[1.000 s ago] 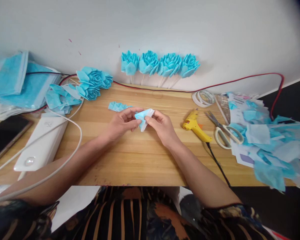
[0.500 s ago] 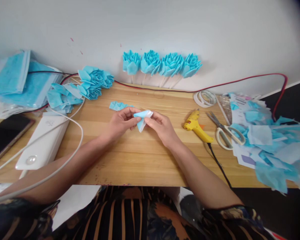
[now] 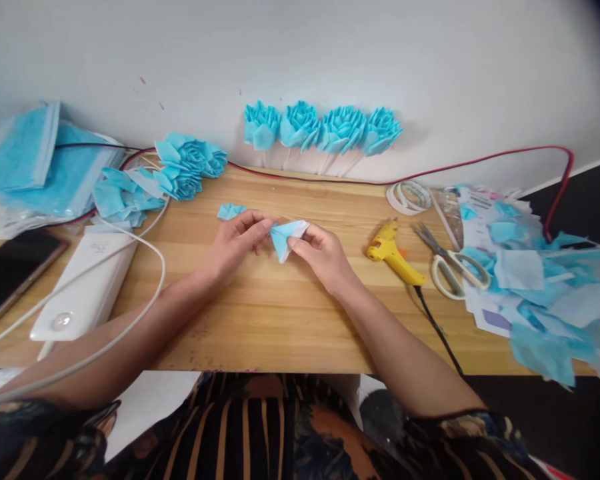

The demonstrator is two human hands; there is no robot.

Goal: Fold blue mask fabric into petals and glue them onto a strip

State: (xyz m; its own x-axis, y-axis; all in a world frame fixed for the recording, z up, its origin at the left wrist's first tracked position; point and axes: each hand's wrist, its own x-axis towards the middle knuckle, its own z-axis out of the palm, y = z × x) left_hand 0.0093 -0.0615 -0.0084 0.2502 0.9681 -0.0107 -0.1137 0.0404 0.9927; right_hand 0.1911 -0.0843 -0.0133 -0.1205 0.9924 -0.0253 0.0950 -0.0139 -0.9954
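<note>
Over the middle of the wooden table [image 3: 280, 320], both hands meet at a small folded light-blue piece [image 3: 284, 238], shaped like a pointed petal. My left hand [image 3: 237, 241] pinches its left edge with thumb and forefinger. My right hand [image 3: 319, 253] grips its right side, fingers curled around it. Just behind my left hand, a few more folded blue petals [image 3: 230, 211] lie on the wood.
Blue flowers [image 3: 323, 128] lean on the wall, and more [image 3: 187, 163] lie at the back left. A yellow glue gun [image 3: 393, 252], scissors [image 3: 447, 263] and tape rolls [image 3: 407, 195] sit to the right, beside blue scraps [image 3: 535, 280]. On the left are a white power bank [image 3: 87, 280], cables and a phone [image 3: 15, 270].
The folded piece has turned slightly in my fingers, its point now lower. My left hand has slid a little left and covers more of the petals behind it.
</note>
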